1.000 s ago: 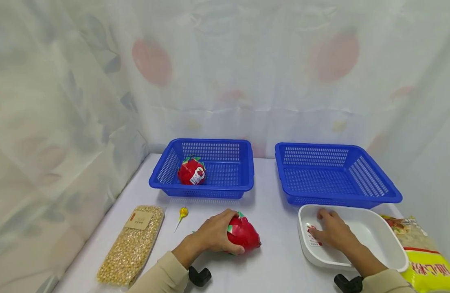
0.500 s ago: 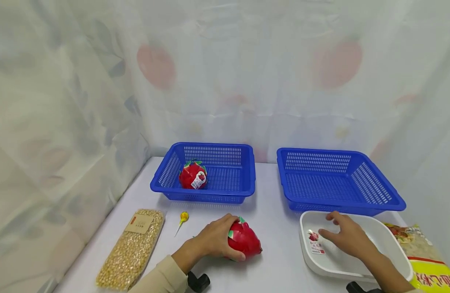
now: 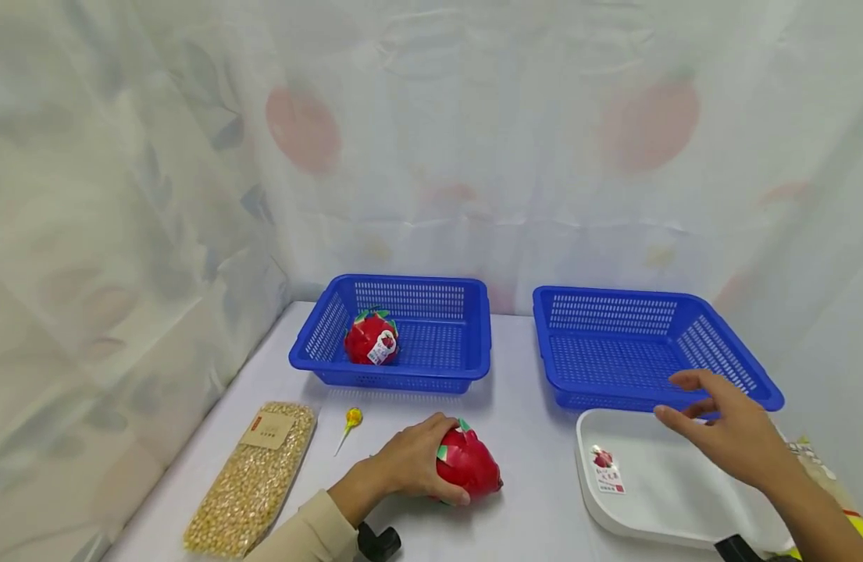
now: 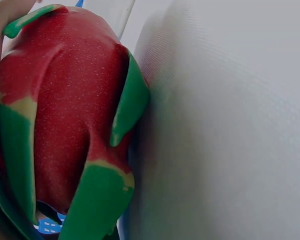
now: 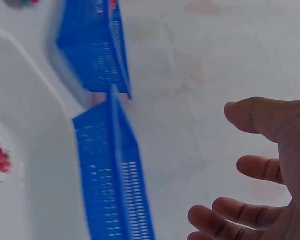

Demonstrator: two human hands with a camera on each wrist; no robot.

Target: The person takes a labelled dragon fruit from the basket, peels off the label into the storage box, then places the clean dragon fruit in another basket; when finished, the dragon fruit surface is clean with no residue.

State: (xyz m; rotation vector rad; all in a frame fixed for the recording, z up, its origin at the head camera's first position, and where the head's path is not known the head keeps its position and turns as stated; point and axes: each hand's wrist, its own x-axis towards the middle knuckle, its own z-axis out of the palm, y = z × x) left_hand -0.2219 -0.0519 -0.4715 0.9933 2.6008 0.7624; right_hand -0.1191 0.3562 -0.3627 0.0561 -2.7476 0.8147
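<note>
My left hand [image 3: 411,460] grips a red dragon fruit [image 3: 471,464] with green scales on the table; the fruit fills much of the left wrist view. Above the white tub [image 3: 673,476] hovers my right hand [image 3: 740,433], fingers loosely bent and holding nothing. A sticker [image 3: 606,470] with a dragon fruit picture lies inside that tub, toward its left. In the left blue basket [image 3: 441,384] sits a second dragon fruit [image 3: 371,339] bearing a white label.
Behind the tub stands another blue basket [image 3: 607,343]. A bag of yellow beans [image 3: 251,480] and a lollipop [image 3: 350,425] lie on the left. A yellow food bag [image 3: 821,472] is partly hidden behind my right arm. A printed curtain [image 3: 487,140] hangs behind.
My right hand has lifted out of the white tub and moved right, leaving the sticker inside. The left hand keeps its hold on the dragon fruit. The head view has tilted slightly.
</note>
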